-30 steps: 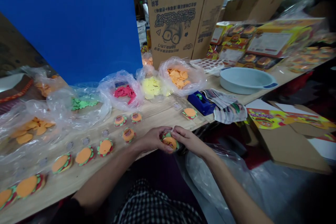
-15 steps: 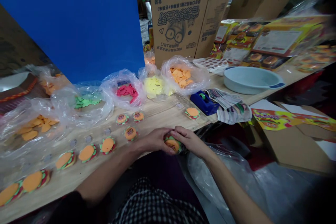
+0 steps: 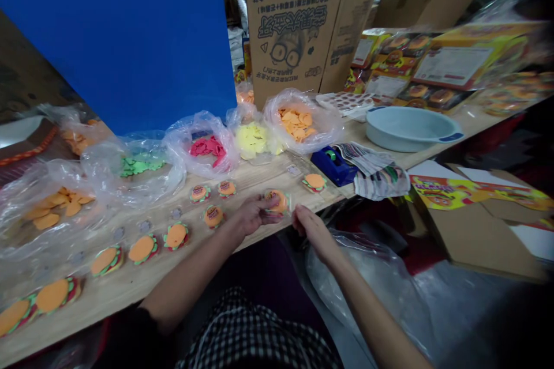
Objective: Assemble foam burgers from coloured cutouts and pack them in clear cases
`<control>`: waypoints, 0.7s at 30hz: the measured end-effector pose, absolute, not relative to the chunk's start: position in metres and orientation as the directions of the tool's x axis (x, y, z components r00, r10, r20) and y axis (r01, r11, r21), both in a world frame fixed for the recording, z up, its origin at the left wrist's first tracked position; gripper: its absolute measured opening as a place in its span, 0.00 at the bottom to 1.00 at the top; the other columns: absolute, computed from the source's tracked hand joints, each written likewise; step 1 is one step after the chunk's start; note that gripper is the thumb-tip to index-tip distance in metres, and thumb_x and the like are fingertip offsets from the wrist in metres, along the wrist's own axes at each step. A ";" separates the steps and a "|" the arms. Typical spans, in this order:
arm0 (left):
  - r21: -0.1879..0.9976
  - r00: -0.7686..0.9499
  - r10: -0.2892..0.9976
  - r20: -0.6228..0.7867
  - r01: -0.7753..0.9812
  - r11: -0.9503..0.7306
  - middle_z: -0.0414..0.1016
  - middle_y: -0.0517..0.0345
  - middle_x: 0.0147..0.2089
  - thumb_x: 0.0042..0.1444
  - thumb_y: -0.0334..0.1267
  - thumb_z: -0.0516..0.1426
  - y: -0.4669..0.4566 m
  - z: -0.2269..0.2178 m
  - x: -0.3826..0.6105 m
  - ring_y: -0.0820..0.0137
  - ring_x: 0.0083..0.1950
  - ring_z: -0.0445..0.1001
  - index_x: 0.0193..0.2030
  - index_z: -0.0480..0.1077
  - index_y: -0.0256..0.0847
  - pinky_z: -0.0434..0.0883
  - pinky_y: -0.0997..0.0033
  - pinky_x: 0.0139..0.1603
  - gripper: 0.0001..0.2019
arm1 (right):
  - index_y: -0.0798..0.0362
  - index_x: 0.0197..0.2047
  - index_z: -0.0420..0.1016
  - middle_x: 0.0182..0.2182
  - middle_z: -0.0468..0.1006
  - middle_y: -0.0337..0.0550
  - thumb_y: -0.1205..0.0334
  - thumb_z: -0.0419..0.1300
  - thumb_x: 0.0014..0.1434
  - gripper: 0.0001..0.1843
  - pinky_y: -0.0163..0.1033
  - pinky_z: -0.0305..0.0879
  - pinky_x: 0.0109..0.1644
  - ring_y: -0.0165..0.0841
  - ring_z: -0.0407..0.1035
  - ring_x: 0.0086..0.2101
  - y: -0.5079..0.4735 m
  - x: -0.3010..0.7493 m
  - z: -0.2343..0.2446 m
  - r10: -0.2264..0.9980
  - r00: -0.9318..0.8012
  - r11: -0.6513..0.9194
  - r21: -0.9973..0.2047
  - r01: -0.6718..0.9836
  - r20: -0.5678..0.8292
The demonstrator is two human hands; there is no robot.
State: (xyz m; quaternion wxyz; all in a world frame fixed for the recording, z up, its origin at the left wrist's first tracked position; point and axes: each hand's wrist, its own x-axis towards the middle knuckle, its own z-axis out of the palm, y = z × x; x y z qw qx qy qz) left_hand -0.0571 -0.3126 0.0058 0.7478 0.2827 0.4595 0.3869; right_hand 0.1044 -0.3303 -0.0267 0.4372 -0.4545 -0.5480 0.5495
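Observation:
My left hand (image 3: pixel 253 214) holds a small foam toy burger (image 3: pixel 277 202) in a clear wrapper, pinched at its lower edge above the wooden table (image 3: pixel 142 277). My right hand (image 3: pixel 309 226) is next to it at the table's front edge, apart from the burger and holding nothing. Several finished foam burgers (image 3: pixel 142 248) lie in a row to the left, and smaller wrapped ones (image 3: pixel 213 216) lie close to my left hand. Another burger (image 3: pixel 314 183) sits to the right, behind my right hand.
Clear bags of foam pieces in orange (image 3: pixel 298 125), yellow (image 3: pixel 253 140), pink (image 3: pixel 208 147) and green (image 3: pixel 141 166) line the table's back. A blue tape dispenser (image 3: pixel 331 165), a pale blue basin (image 3: pixel 409 128), cardboard boxes (image 3: pixel 294 23) and a blue board (image 3: pixel 116 40) stand beyond.
My hands have come apart. The burger has risen up the view in my left hand, and my right hand has let go of it and dropped slightly back toward the table's edge.

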 end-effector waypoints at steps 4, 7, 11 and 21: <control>0.713 0.212 0.861 -0.463 -0.487 0.504 0.72 0.57 0.32 0.40 0.36 0.63 -0.311 0.004 -0.042 0.72 0.30 0.72 0.33 0.68 0.35 0.71 0.69 0.35 0.13 | 0.51 0.23 0.61 0.18 0.59 0.33 0.45 0.50 0.55 0.19 0.33 0.50 0.24 0.27 0.53 0.21 -0.343 0.087 -0.032 0.997 -0.046 0.057 -0.998 -0.013 0.058; 0.686 0.186 0.852 -0.489 -0.521 0.508 0.72 0.58 0.31 0.41 0.37 0.63 -0.314 0.008 -0.032 0.74 0.29 0.71 0.34 0.68 0.36 0.70 0.73 0.33 0.13 | 0.51 0.22 0.60 0.18 0.57 0.32 0.47 0.50 0.55 0.18 0.32 0.49 0.25 0.26 0.51 0.21 -0.345 0.083 -0.030 0.993 0.072 0.103 -0.993 -0.057 0.098; 0.622 0.200 0.833 -0.515 -0.582 0.524 0.72 0.57 0.31 0.44 0.35 0.61 -0.317 0.011 -0.026 0.76 0.30 0.71 0.34 0.68 0.35 0.69 0.75 0.33 0.10 | 0.51 0.22 0.60 0.19 0.57 0.33 0.50 0.49 0.57 0.17 0.32 0.50 0.26 0.27 0.52 0.22 -0.345 0.086 -0.027 0.985 0.085 0.154 -0.986 -0.060 0.149; 0.609 0.060 0.919 -0.390 -0.732 0.306 0.72 0.56 0.33 0.37 0.32 0.64 -0.322 -0.003 -0.005 0.73 0.32 0.71 0.35 0.67 0.35 0.70 0.75 0.33 0.16 | 0.52 0.25 0.60 0.18 0.58 0.31 0.49 0.53 0.54 0.16 0.31 0.51 0.24 0.26 0.51 0.21 -0.333 0.081 -0.034 0.954 0.274 0.158 -0.981 -0.114 0.122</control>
